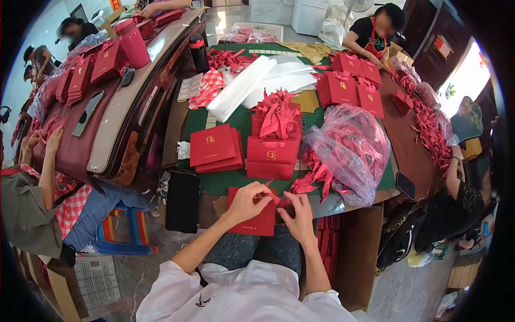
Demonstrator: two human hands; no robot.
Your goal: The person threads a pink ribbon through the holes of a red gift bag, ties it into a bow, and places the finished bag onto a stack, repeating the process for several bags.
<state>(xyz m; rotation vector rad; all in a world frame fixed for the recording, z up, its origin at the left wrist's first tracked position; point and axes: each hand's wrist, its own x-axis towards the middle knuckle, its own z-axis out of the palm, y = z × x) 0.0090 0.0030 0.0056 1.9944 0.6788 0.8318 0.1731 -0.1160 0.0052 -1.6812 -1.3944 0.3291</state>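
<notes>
A flat red paper gift bag (253, 221) lies at the table's front edge, partly over my lap. Above its top end, my left hand (248, 204) is closed, pinching a red ribbon (276, 199). My right hand (298, 217) is closed on the same ribbon from the other side, thumb and finger near its end; the ribbon is slightly blurred there. Just beyond my hands stands a red gift bag (272, 159) with gold lettering, and loose red ribbons (279, 115) rise behind it. A stack of flat red bags (213, 147) sits to the left.
A clear plastic bag of red ribbons (357, 150) bulges at the right. Finished-looking bags (343, 88), white plastic sheets (241, 88) and a black tumbler (199, 53) stand farther back. A black pouch (183, 201) hangs at the front edge; a phone (405, 185) lies right. Co-workers sit around.
</notes>
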